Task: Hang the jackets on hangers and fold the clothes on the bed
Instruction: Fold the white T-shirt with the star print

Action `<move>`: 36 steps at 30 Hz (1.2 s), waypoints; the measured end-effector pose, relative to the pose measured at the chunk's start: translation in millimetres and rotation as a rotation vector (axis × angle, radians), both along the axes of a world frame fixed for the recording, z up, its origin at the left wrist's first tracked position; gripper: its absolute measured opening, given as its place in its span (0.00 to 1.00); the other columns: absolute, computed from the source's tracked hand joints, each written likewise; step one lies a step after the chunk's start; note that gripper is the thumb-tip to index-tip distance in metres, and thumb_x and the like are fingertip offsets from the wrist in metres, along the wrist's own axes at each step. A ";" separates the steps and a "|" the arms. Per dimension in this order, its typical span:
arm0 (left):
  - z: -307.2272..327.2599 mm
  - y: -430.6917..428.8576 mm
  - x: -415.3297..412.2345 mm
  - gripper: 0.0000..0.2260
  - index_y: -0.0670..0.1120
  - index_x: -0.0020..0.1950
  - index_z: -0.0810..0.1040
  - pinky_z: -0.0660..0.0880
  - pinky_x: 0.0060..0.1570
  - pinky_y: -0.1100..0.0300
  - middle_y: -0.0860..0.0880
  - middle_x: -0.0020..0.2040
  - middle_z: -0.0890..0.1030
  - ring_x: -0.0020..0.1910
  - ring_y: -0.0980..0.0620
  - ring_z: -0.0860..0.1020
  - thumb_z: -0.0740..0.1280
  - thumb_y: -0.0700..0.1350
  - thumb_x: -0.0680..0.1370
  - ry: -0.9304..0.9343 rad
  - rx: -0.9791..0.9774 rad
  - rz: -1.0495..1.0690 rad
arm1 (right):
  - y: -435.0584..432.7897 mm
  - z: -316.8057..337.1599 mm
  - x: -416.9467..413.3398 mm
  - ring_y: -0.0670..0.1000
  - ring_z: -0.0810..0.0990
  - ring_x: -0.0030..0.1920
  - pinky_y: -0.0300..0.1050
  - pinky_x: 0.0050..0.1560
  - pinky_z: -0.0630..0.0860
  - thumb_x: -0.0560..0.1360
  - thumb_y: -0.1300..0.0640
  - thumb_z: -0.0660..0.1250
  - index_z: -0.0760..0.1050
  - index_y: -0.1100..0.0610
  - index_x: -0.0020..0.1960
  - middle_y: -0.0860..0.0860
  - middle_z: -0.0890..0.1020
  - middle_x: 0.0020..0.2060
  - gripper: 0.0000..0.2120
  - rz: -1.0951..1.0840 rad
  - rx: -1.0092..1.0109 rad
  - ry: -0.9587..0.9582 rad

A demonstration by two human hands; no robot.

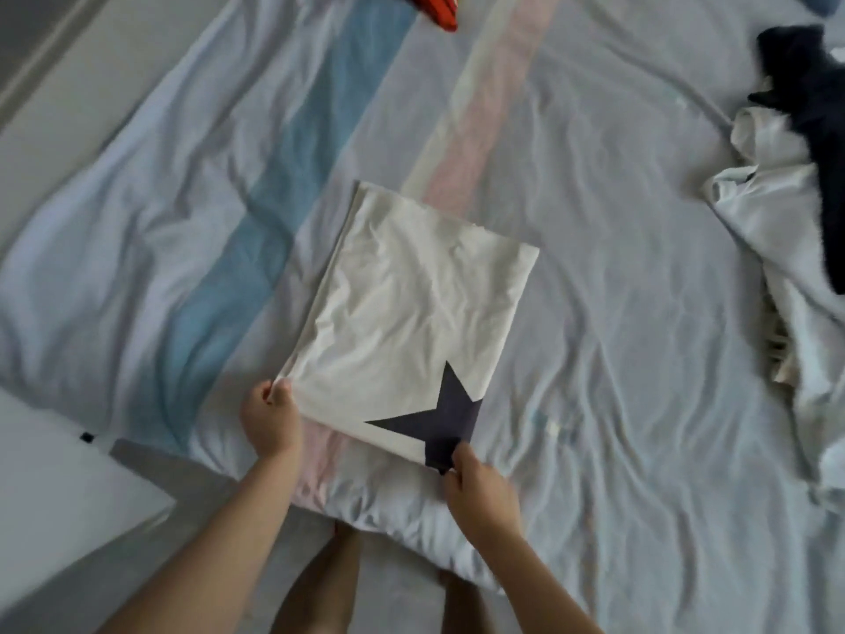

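Bed: your rumpled cover could snag the lower layers if you drag the fold, I judge.
Unfolded pile: far right, well apart from your hands; more folding is left.
Folded white shirt: mid-bed, near you; if you lift it unevenly, its stacked layers could slide open.
Left hand: fingers curled, pinching the near-left corner.
Right hand: fingers pinching the near-right corner, on the dark star.

One wide-angle view from the person's head, forward and steeply down, close over the bed
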State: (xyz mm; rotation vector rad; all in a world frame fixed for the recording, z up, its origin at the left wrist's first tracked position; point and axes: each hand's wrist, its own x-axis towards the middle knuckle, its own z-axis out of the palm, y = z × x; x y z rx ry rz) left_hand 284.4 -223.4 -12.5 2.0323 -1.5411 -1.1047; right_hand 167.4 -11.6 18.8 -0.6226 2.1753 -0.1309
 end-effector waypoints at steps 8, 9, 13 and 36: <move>-16.1 4.8 11.1 0.14 0.40 0.48 0.76 0.70 0.46 0.56 0.42 0.47 0.78 0.46 0.46 0.74 0.69 0.52 0.75 0.090 0.024 -0.023 | -75.1 -21.4 -51.0 0.56 0.75 0.56 0.50 0.56 0.70 0.72 0.47 0.57 0.74 0.57 0.57 0.52 0.77 0.54 0.20 -0.014 -0.495 0.431; -18.7 5.4 12.6 0.15 0.42 0.46 0.75 0.69 0.46 0.55 0.42 0.46 0.77 0.46 0.46 0.74 0.70 0.54 0.74 0.078 0.010 -0.085 | -98.5 -22.9 -66.8 0.56 0.72 0.62 0.50 0.62 0.67 0.73 0.48 0.58 0.72 0.57 0.62 0.53 0.75 0.59 0.22 0.021 -0.531 0.435; -24.0 7.0 18.1 0.13 0.42 0.49 0.77 0.69 0.48 0.57 0.45 0.47 0.77 0.48 0.47 0.75 0.72 0.51 0.73 0.050 -0.050 -0.122 | -202.1 -31.5 -118.8 0.55 0.62 0.71 0.51 0.70 0.57 0.75 0.51 0.64 0.61 0.54 0.73 0.52 0.66 0.71 0.28 0.117 -0.514 0.355; -12.3 11.8 -5.4 0.19 0.44 0.65 0.72 0.59 0.59 0.49 0.42 0.69 0.68 0.63 0.44 0.66 0.61 0.42 0.74 -0.483 -0.413 -0.445 | -276.1 -48.3 -122.4 0.55 0.74 0.64 0.52 0.69 0.58 0.77 0.53 0.58 0.72 0.61 0.65 0.55 0.77 0.61 0.19 0.431 -0.897 0.688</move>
